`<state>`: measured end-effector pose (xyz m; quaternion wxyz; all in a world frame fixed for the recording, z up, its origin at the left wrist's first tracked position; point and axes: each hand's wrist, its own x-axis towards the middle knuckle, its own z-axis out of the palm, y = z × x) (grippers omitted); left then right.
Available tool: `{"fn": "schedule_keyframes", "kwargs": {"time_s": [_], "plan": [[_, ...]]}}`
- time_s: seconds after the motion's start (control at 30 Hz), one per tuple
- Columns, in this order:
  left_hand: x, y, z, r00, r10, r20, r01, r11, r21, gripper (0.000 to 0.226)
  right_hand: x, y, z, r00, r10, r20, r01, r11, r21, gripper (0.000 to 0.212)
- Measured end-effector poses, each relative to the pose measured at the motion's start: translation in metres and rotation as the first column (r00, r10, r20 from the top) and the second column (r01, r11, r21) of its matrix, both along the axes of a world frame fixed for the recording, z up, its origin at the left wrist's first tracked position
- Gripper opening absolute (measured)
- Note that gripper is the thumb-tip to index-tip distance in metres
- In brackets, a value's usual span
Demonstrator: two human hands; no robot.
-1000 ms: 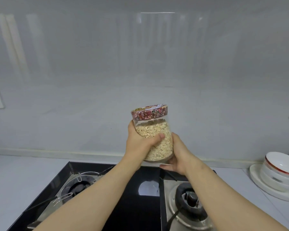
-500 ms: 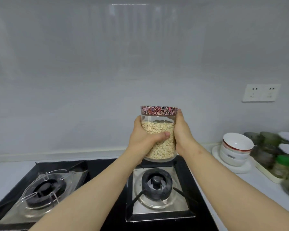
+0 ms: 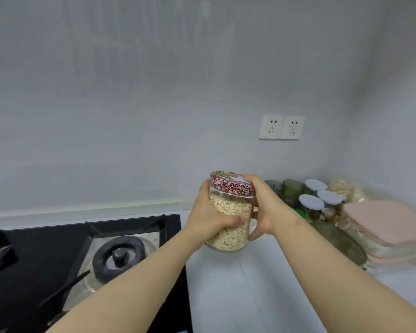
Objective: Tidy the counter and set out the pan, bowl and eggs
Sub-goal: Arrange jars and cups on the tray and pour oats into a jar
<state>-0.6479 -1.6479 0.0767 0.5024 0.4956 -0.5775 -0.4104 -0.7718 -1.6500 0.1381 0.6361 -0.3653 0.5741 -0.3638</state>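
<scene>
Both hands hold the oat jar [image 3: 228,234]: left hand [image 3: 211,217] fingers [image 3: 233,221] curl round its glass, right hand [image 3: 264,207] fingers [image 3: 249,180] cap the floral lid [image 3: 231,186]. Its base seems to meet the desk [image 3: 250,296] beside the stove [image 3: 58,248]. Blurred grey-lidded jars [image 3: 320,198] stand behind, partly hidden by the right hand.

No words, numbers or brand marks can be read. The jar [image 3: 228,205], just off centre toward 5 o'clock, has a lid [image 3: 231,187] showing only a pink flower pattern.
</scene>
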Motion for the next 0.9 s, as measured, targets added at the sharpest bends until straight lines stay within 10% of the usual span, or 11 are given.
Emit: {"fn": "schedule_keyframes", "kwargs": {"time_s": [0.9], "plan": [[-0.123,-0.089,-0.079,0.984,-0.154,0.092,0.139,0.978,0.152,0.093,-0.109,-0.098,-0.102,0.936,-0.343,0.074,0.347,0.937,-0.046,0.033]]}}
